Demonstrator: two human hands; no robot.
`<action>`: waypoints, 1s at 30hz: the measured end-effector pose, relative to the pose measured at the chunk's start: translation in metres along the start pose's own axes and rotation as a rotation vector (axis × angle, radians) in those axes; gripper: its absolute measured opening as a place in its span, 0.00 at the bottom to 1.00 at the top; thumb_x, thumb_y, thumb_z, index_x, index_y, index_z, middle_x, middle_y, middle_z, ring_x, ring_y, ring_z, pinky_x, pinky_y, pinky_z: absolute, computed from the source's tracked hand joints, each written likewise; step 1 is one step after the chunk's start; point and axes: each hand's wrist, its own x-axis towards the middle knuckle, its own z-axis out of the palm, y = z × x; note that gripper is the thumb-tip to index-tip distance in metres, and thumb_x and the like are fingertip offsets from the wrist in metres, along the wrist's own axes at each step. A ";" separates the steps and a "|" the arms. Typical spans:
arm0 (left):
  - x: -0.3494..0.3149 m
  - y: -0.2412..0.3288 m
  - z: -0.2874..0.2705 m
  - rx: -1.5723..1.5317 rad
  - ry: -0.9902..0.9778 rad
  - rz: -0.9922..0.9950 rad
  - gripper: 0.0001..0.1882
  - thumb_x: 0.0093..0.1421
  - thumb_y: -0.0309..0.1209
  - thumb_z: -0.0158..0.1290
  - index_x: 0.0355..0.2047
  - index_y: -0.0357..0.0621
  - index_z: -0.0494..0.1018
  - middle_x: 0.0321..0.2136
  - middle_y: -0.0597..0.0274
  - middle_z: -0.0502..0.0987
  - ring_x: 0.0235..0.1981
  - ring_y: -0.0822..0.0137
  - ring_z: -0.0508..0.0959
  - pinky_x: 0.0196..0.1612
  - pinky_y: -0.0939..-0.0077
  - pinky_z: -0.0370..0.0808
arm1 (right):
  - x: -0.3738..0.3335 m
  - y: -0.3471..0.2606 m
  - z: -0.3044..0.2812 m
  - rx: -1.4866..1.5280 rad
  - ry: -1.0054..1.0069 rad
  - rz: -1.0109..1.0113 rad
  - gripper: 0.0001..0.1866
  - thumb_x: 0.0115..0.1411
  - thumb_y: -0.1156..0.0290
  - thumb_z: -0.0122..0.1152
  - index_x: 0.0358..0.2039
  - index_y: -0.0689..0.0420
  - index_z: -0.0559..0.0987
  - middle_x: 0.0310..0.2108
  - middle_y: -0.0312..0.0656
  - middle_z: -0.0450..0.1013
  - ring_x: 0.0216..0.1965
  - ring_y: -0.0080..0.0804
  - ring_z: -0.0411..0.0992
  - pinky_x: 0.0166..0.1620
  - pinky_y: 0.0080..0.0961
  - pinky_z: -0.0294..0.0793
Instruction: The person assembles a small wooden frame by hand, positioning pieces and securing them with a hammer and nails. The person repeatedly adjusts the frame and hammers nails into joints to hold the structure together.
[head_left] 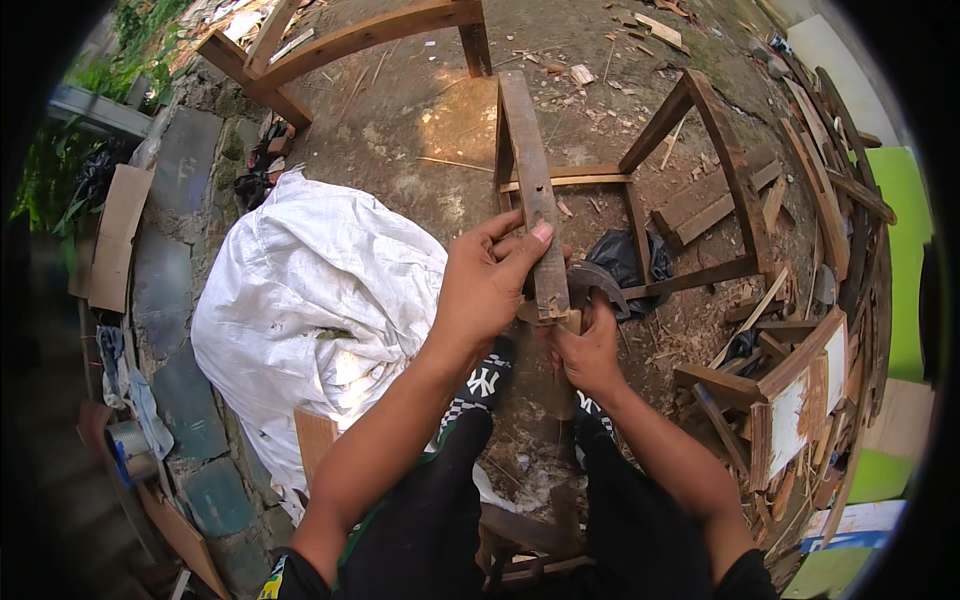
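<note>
A worn brown wooden bar (530, 170) with a small dark hole stands lengthwise before me, its near end between my hands. My left hand (485, 275) is closed on the bar from the left, thumb lying on its top face. At the near end, my right hand (592, 350) is closed, with its fingers partly hidden behind the wood. A dark curved piece (603, 283) shows just above the right fingers; I cannot tell its kind. Beyond the bar stands a wooden frame (730, 150); whether the two are joined is unclear.
A large white sack (300, 270) bulges at my left beside a stone-block edge (185, 390). Another wooden frame (370, 45) stands at the far left. Scrap wood (790, 390) and long boards (850, 200) pile up at right. A black plastic bag (630, 255) lies behind the right hand.
</note>
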 end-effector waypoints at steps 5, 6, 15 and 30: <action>-0.004 0.002 0.006 -0.081 0.071 -0.045 0.25 0.70 0.38 0.58 0.55 0.24 0.72 0.39 0.45 0.84 0.38 0.59 0.87 0.44 0.66 0.84 | 0.006 0.010 -0.002 -0.046 -0.005 -0.082 0.25 0.62 0.80 0.67 0.55 0.57 0.65 0.32 0.38 0.77 0.17 0.19 0.70 0.19 0.20 0.67; -0.004 0.002 0.005 -0.073 0.083 -0.044 0.25 0.70 0.38 0.58 0.54 0.24 0.72 0.38 0.44 0.84 0.38 0.59 0.87 0.44 0.66 0.84 | 0.007 0.011 -0.002 -0.053 -0.012 -0.101 0.25 0.62 0.80 0.67 0.55 0.57 0.65 0.32 0.38 0.77 0.17 0.19 0.70 0.19 0.20 0.67; -0.001 0.003 0.008 -0.105 0.115 -0.047 0.24 0.70 0.38 0.58 0.53 0.24 0.72 0.38 0.43 0.84 0.36 0.57 0.87 0.40 0.66 0.86 | 0.009 0.014 -0.003 -0.074 -0.011 -0.088 0.24 0.63 0.79 0.67 0.54 0.58 0.65 0.34 0.38 0.77 0.19 0.18 0.70 0.20 0.19 0.67; -0.010 -0.008 0.003 0.043 0.094 0.004 0.23 0.75 0.43 0.48 0.53 0.30 0.70 0.32 0.44 0.83 0.31 0.60 0.86 0.35 0.69 0.85 | 0.004 -0.003 0.011 -0.052 -0.052 -0.169 0.26 0.59 0.81 0.69 0.57 0.64 0.71 0.50 0.43 0.75 0.53 0.31 0.75 0.57 0.31 0.76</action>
